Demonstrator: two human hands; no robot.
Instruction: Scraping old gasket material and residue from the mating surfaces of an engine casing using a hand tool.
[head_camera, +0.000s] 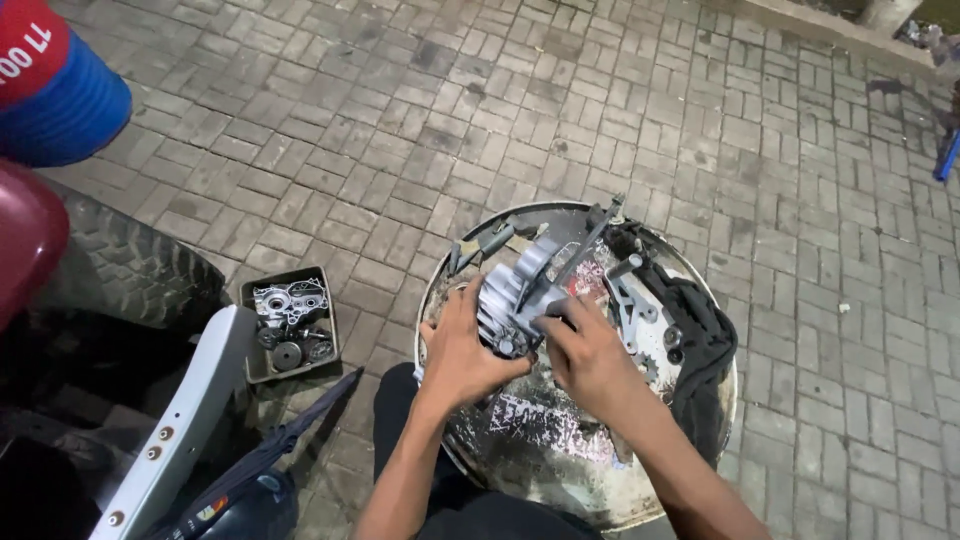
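Both hands on the finned engine cylinder (517, 290) at mid-frame, over the round metal tray (520, 455). My left hand (462, 350) cups its lower side, fingers wrapped around the fins; my right hand (590, 355) pinches its right edge. I'd say I'm turning it over for inspection; next comes a steady regrip

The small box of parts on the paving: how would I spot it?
Find the big round metal tray where both hands work. Left of it, on the brick paving, sits a small rectangular box. Unlike the tray, it is square-cornered and holds a silvery casing and dark round gears.
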